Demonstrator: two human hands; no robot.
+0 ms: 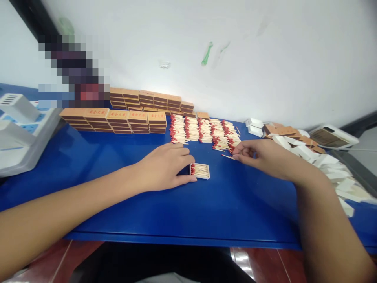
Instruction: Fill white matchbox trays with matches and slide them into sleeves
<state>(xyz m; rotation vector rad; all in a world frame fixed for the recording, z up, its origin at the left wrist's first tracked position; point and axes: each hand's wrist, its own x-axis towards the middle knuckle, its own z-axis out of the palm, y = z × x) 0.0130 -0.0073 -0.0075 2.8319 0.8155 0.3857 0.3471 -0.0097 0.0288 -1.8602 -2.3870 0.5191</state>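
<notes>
My left hand point(166, 167) grips the left end of a small white matchbox tray point(203, 178) between thumb and fingers. Inside the tray lies a layer of matches point(201, 170), red heads toward my left hand. To the right, my right hand point(262, 155) has its fingers closed in a pinch on a single match point(228, 157), whose red head points left, just above the table. Directly beyond my right fingertips are rows of loose matches point(218, 131) with red heads, heaped in several bundles. The fingers of my right hand partly cover the nearest bundle.
Stacked closed matchboxes point(119, 120) line the back left of the blue table point(165, 216). Empty white trays point(326, 161) and brown box sleeves point(285, 131) are heaped at the right, near a white device point(334, 135). A grey-white plastic bin point(38, 145) stands far left. A white wall rises behind.
</notes>
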